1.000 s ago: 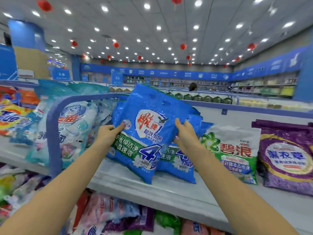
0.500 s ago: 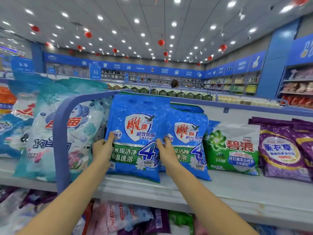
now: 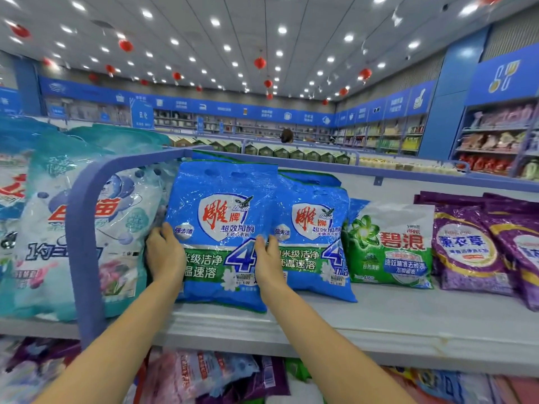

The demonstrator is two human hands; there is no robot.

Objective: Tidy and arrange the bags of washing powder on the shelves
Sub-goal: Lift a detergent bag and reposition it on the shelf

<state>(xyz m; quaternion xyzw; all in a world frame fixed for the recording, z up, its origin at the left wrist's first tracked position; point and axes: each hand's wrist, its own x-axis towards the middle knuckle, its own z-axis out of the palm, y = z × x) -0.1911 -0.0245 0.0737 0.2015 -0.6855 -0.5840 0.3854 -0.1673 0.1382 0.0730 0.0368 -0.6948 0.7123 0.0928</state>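
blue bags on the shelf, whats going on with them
A person is tidying washing powder on a shop shelf. Both hands grip the front blue bag, the left hand on its left edge and the right hand on its right edge. It stands upright beside a second blue bag, next to a green bag.

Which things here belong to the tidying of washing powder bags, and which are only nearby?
Belonging to the job:
- front blue plastic bag, held by left hand and right hand
- second blue bag
- green-and-white bag
- purple bags
- grey shelf

Only nearby:
- red ceiling lanterns
- blue shelf divider
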